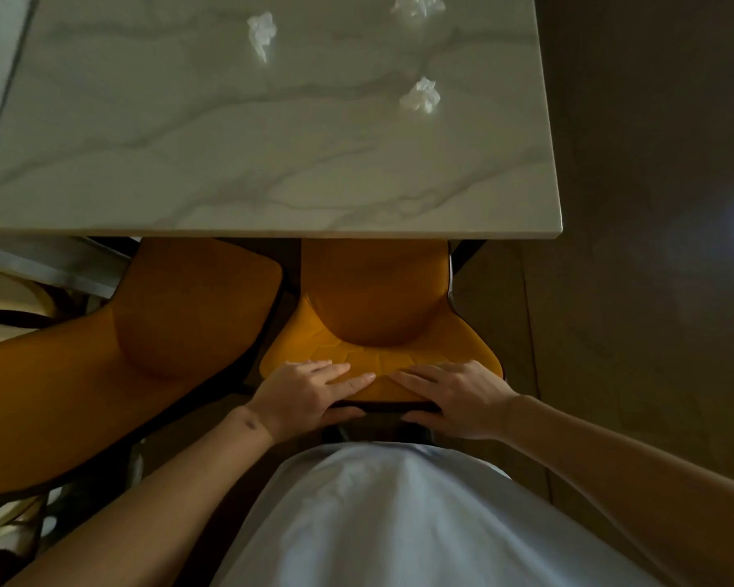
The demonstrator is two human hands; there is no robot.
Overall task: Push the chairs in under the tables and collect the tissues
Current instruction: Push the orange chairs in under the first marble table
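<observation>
Your left hand (314, 391) and right hand (454, 396) clasp the chair (378, 332) backrest's top, fingers over, thumbs behind, ready to push it under the tabletop (187, 163). Three tissues (420, 95) lie uncollected.

Your work surface is a white marble-pattern table (229, 154) with grey veining, its near edge running straight across your view and its right corner visible. Three crumpled white tissues lie directly on it, well apart: one tissue at far centre (262, 32), one at the far right (418, 3), cut off by the top of the frame, and one nearer you on the right side (420, 96). The remaining tabletop is bare.
</observation>
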